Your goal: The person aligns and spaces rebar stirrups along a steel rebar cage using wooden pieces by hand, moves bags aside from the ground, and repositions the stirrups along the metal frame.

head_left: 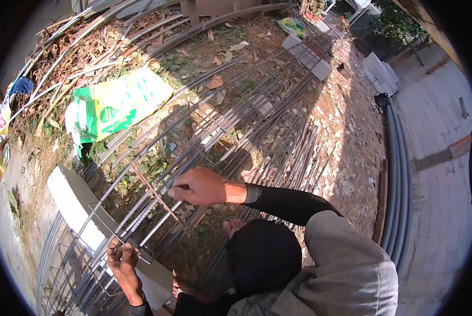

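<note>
Head view: both bare hands are at a cage of long steel bars [159, 226] running diagonally from the lower left toward the upper centre.

Left hand [124, 266]: at the near part of the cage, by a thin wire loop. Fingers bent, fingertips at the bars; cannot tell whether they grip a bar or something finer.

Right hand [201, 187]: just beside the cage, farther along it. Fingers curled in, thumb tip brought to the index finger; cannot tell whether anything thin is pinched between them. Black sleeve [288, 203] on the forearm.

Support: a long pale block [78, 210] lies crosswise beneath the near part of the cage, beside the left hand. A rust-coloured rod [154, 190] crosses the bars between the two hands.

Surroundings: green, yellow and white bag [122, 105] on the ground beyond the cage, to its left. Loose thin rods [294, 155] lie right of the cage on leaf-littered ground. Pale blocks [302, 51] sit near the far end. Grey pipes [396, 184] run along the foot of the pale wall [441, 184] at right.
</note>
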### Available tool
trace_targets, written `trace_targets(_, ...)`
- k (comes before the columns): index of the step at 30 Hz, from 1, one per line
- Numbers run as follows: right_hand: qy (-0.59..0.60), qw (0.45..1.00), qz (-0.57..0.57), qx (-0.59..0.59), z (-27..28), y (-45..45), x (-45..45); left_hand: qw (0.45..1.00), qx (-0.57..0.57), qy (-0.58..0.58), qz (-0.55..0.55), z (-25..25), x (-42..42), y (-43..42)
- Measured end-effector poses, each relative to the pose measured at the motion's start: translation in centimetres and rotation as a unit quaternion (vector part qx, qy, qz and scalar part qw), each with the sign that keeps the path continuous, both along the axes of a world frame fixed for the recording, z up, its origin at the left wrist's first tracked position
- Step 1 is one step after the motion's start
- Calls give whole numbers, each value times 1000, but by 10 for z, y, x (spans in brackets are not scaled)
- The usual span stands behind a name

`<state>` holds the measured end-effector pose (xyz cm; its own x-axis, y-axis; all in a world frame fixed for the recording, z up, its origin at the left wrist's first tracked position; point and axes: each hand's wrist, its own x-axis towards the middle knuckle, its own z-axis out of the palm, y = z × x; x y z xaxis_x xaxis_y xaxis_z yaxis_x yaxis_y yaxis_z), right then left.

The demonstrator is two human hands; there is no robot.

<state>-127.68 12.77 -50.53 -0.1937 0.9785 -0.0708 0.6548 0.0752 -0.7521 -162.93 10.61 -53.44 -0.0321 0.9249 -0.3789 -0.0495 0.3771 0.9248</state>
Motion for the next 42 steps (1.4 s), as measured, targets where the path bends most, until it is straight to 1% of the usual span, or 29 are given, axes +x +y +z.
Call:
trace_targets(2,40,996,-33,73,-3,15,0,1000,-13,-3,-13,-1,-3,1)
trace_targets(3,164,983,-79,-22,-3,18,-3,999,-25,2,-28,1,-5,1)
trace_targets(4,283,944,-121,-118,-3,19,-6,999,-30,-23,-21,0,-3,2)
trace_targets(5,396,878,-157,-217,-6,18,-15,998,-39,-43,-11,4,0,1)
trace_targets(7,418,863,-151,-242,-30,12,-28,994,-54,-92,-1,0,-7,0)
trace_targets(10,431,845,-139,-285,-31,1,-29,982,-92,-158,50,9,-2,0)
trace_targets(11,443,837,-132,-294,-34,0,-27,975,-102,-195,33,4,-8,2)
trace_targets(12,455,828,-128,-300,-36,-2,-24,972,-108,-204,45,1,-13,1)
trace_targets(15,466,809,-204,-294,-28,-4,-22,957,-121,-258,50,-11,-16,3)
trace_targets(16,483,801,-202,-291,-28,-4,-18,948,-122,-288,53,-18,-20,4)
trace_targets(19,534,769,-203,-286,-33,1,-19,944,-106,-311,21,-15,-19,6)
trace_targets(22,568,738,-206,-300,-45,4,-21,938,-109,-327,32,-16,-18,7)
trace_targets(23,573,728,-224,-303,-42,4,-23,938,-105,-330,31,-16,-17,8)
trace_targets(26,582,726,-225,-289,-53,10,-26,936,-101,-335,32,-18,-18,7)
trace_targets(29,567,744,-207,-287,-53,11,-25,938,-100,-330,34,-22,-21,8)
trace_targets(32,573,746,-184,-287,-53,9,-20,942,-103,-316,47,-19,-21,8)
trace_targets(34,538,769,-196,-282,-45,4,-17,940,-112,-315,61,-24,-22,9)
trace_targets(35,521,780,-199,-284,-39,0,-15,942,-106,-313,50,-24,-23,8)
trace_targets(37,375,885,-167,-221,-30,-12,1,940,-110,-318,53,-22,-21,5)
trace_targets(38,298,926,-146,-181,-26,-15,14,938,-111,-323,52,-22,-22,5)
trace_targets(39,217,956,-163,-108,-29,-21,26,940,-109,-318,50,-19,-21,4)
trace_targets(40,132,974,-179,-30,-31,-26,41,939,-122,-314,66,-12,-16,4)
trace_targets(42,49,968,-245,-1,-18,-29,80,937,-129,-317,68,-16,-19,3)
